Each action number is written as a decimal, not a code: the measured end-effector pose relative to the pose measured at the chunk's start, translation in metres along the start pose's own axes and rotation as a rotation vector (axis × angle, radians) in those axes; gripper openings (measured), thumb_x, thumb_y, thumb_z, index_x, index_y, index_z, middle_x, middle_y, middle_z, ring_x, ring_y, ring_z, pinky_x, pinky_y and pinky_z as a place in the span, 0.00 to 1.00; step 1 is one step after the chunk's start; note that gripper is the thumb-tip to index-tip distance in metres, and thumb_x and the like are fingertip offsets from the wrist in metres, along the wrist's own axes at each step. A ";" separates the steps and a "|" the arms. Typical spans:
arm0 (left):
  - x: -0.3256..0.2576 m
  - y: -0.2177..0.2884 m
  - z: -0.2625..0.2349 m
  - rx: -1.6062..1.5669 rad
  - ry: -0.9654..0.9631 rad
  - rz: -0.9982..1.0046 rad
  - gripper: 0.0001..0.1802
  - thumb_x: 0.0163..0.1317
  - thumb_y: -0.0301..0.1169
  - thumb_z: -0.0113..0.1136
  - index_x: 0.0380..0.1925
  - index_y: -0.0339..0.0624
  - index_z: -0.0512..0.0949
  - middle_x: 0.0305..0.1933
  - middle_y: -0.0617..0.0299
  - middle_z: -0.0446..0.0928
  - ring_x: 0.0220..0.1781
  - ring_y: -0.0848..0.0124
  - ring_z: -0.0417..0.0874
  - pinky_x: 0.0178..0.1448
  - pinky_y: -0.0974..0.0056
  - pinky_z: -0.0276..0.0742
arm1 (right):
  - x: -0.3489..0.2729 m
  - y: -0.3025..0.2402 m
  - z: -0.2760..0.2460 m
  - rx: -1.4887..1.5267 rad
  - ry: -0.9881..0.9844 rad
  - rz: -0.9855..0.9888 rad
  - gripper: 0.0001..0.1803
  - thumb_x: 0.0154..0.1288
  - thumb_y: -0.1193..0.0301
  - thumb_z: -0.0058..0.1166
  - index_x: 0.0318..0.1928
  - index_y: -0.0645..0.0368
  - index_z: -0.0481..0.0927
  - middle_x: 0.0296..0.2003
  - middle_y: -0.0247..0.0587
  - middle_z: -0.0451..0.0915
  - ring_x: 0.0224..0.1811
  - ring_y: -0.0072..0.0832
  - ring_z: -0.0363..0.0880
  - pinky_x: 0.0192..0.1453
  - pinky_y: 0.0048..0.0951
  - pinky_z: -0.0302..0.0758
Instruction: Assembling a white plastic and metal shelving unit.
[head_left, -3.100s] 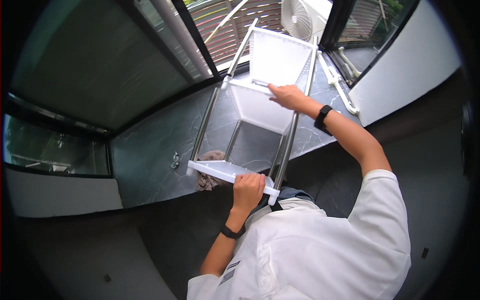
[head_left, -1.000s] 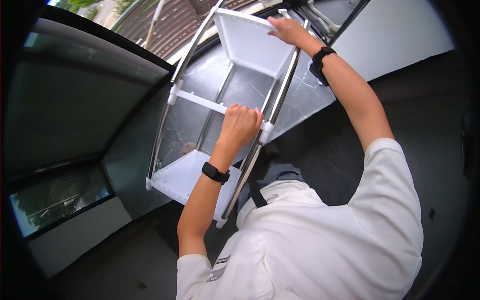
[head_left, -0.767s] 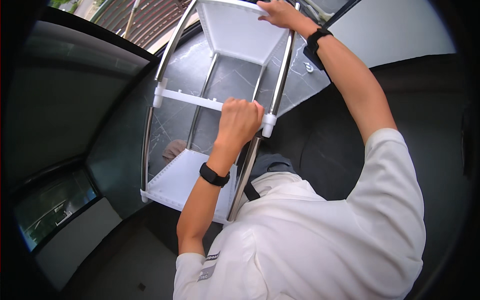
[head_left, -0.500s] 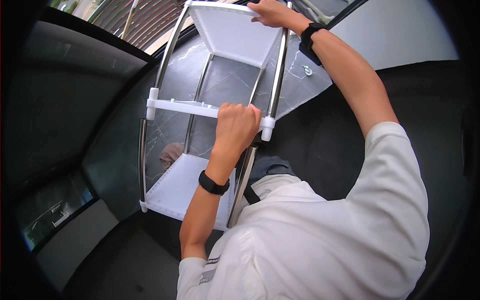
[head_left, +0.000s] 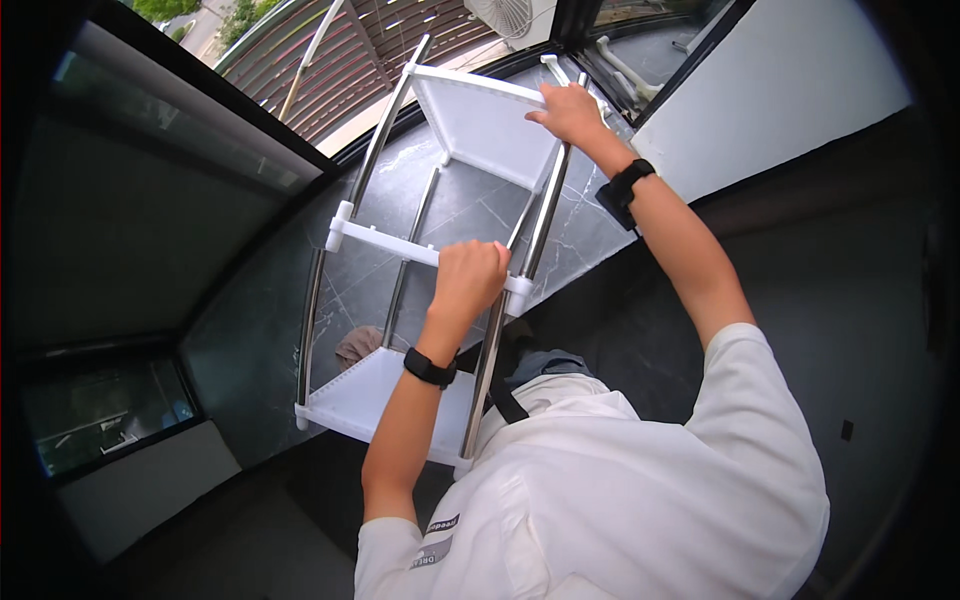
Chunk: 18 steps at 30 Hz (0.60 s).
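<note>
A shelf rack of white plastic shelves and chrome poles stands before me. My left hand [head_left: 470, 275] is closed around the near edge of the middle shelf [head_left: 385, 242], close to its right corner. Higher up, my right hand [head_left: 572, 112] grips the right corner of the top shelf [head_left: 490, 125], next to a chrome pole [head_left: 545, 215]. The bottom shelf [head_left: 345, 400] is partly covered by my left forearm. The middle shelf's corner sockets meet the lower poles [head_left: 310, 325]; I cannot tell how deeply the poles sit in them.
A brownish cloth [head_left: 358, 345] lies behind the bottom shelf on the grey marbled floor [head_left: 350, 285]. White plastic parts [head_left: 552, 70] are beyond the top shelf's right side. A dark-framed glass panel [head_left: 200, 110] rises at left; a white panel [head_left: 780, 90] is at right.
The middle shelf's sockets, earlier offset from the lower pole tops, now line up more closely with them. The upper section and both hands have shifted lower in view; both grips stay.
</note>
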<state>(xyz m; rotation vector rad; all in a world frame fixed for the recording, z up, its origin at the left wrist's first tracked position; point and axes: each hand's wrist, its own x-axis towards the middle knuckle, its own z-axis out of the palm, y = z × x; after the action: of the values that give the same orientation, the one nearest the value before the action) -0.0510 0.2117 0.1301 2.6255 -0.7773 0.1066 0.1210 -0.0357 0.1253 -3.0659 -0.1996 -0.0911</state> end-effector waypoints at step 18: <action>0.016 0.009 -0.017 -0.097 -0.032 0.197 0.17 0.60 0.28 0.50 0.11 0.40 0.70 0.11 0.53 0.69 0.16 0.53 0.72 0.26 0.54 0.65 | 0.054 0.012 0.009 0.064 -0.030 -0.148 0.20 0.57 0.56 0.61 0.35 0.62 0.79 0.32 0.53 0.81 0.39 0.50 0.80 0.44 0.45 0.76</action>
<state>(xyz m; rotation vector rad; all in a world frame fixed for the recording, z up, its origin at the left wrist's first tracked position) -0.0419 0.2038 0.1522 2.4606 -1.0244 0.0791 0.1764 -0.0398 0.1194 -2.9860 -0.4226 -0.0451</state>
